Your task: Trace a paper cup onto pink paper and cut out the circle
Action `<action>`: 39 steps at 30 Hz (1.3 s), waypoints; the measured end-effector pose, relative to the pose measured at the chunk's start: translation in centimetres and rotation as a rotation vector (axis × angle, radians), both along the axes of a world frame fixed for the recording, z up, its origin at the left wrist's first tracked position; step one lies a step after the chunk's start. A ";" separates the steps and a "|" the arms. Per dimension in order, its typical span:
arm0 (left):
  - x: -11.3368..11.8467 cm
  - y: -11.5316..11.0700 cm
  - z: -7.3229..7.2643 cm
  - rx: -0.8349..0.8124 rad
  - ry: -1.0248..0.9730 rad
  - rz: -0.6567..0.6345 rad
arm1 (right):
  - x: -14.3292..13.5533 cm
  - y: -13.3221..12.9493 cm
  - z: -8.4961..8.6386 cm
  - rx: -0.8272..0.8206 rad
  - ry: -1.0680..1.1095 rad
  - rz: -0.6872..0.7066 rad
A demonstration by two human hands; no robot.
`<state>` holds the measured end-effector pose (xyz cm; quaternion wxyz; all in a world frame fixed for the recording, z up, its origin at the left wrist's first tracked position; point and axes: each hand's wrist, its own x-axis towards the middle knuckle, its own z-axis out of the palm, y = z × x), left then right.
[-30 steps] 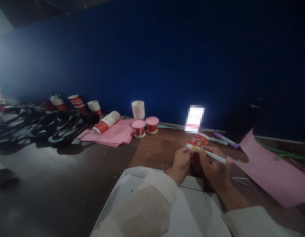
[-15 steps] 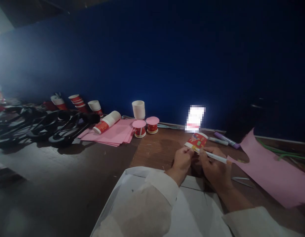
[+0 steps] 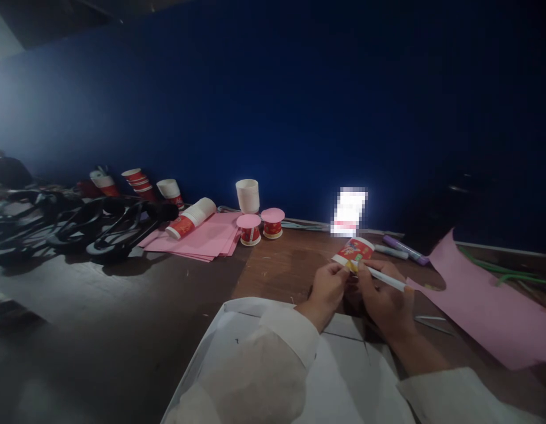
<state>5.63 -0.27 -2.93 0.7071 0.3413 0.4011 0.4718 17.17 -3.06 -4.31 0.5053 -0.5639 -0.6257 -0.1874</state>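
My left hand (image 3: 329, 290) is closed in a pinch at the near rim of a red and white printed paper cup (image 3: 358, 249), which lies tilted beyond my fingers. A small yellow piece (image 3: 352, 266) shows between the fingertips of both hands; its kind is too small to make out. My right hand (image 3: 387, 300) is closed, with a white pen (image 3: 387, 280) with an orange end slanting across its fingers. What my left fingertips grip is partly hidden. Just past the cup lie a purple marker (image 3: 405, 249) and a pale marker (image 3: 391, 252).
A cut pink sheet (image 3: 489, 312), scissors (image 3: 433, 324) and green strands (image 3: 497, 270) lie to the right. Two small red cups with pink discs (image 3: 248, 221), a white cup (image 3: 247, 196) and stacked pink paper (image 3: 211, 235) stand left. Black straps (image 3: 118, 235) and a lit screen (image 3: 350, 212) are farther off.
The red paper cup has shifted and turned slightly, and more of the yellow piece shows at the fingertips. Both hands have barely moved. A dark rounded shape has appeared at the far left.
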 end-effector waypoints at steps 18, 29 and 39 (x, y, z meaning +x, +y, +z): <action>0.0 -0.2 0.3 0.000 -0.004 0.010 | -0.3 -0.4 0.3 -0.051 0.058 -0.007; 0.1 -0.2 0.6 -0.036 -0.067 0.007 | -0.2 -0.3 0.0 -0.040 0.041 -0.030; 0.3 0.8 -0.7 -0.154 -0.194 0.027 | 0.1 -0.2 -0.1 -0.041 0.012 -0.013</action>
